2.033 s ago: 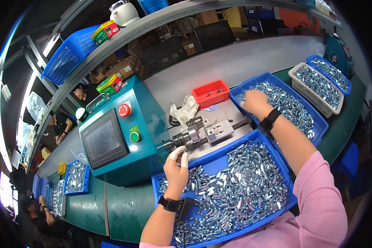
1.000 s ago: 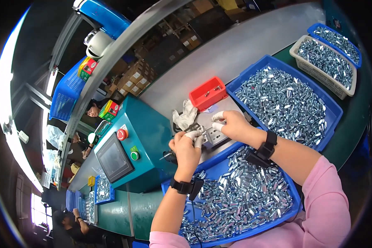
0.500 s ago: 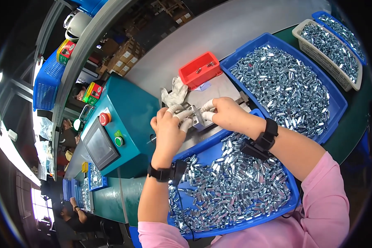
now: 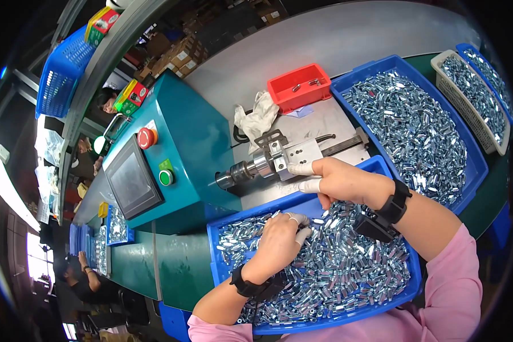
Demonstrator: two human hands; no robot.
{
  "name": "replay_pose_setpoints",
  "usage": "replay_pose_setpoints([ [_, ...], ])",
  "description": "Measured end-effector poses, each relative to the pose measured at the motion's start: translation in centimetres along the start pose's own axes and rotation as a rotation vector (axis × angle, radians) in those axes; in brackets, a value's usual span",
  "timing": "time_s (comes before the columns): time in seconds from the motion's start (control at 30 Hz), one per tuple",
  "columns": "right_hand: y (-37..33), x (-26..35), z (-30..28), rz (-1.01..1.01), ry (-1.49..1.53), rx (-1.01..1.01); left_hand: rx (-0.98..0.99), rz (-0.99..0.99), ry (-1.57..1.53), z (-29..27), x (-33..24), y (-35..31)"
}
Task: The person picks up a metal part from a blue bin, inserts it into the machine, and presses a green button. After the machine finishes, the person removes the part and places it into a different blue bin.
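Many shiny metal pieces point(image 4: 347, 268) lie under and around the left hand point(image 4: 276, 244) in the near blue tray point(image 4: 251, 212); its thumb and forefinger are slightly parted (whether they have hold of a piece, I cannot tell). Forward and right of that grip, the right hand point(image 4: 353, 182) hangs over the tray's far side, thumb and forefinger parted, nothing visible between them, the fingertips just beside a metal fixture point(image 4: 306, 153). Left of this hand stands a teal machine point(image 4: 196, 131); beyond these fingertips is a red bin point(image 4: 293, 101), and to the hand's right a second blue tray point(image 4: 474, 184) of similar pieces.
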State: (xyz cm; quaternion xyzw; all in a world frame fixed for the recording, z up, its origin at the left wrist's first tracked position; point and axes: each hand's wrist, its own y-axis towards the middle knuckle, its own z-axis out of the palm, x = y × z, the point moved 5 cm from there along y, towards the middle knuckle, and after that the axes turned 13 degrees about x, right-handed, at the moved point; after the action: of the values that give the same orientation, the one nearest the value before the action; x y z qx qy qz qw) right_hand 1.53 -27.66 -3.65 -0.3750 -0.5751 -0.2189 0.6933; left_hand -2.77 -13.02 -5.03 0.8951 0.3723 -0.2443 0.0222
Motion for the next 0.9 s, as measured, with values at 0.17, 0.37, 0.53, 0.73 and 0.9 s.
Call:
replay_pose_setpoints([
  [0.17,0.6,-0.9,-0.3,0.031,0.075,0.091,-0.008,-0.016,-0.193,-1.0,-0.3,-0.2],
  [0.37,0.5,-0.9,0.1,0.014,0.151,0.120,-0.069,0.080,-0.153,-1.3,-1.0,-0.3],
  [0.53,0.4,-1.0,0.4,-0.008,0.140,0.119,0.069,-0.004,-0.226,-1.2,-0.9,-0.3],
  [0.73,0.6,-1.0,0.7,-0.028,0.152,0.112,0.037,-0.035,-0.297,-1.5,-0.7,-0.4],
  [0.9,0.4,-0.1,0.2,-0.007,0.061,0.033,-0.004,-0.057,-0.292,-1.8,0.2,-0.6],
])
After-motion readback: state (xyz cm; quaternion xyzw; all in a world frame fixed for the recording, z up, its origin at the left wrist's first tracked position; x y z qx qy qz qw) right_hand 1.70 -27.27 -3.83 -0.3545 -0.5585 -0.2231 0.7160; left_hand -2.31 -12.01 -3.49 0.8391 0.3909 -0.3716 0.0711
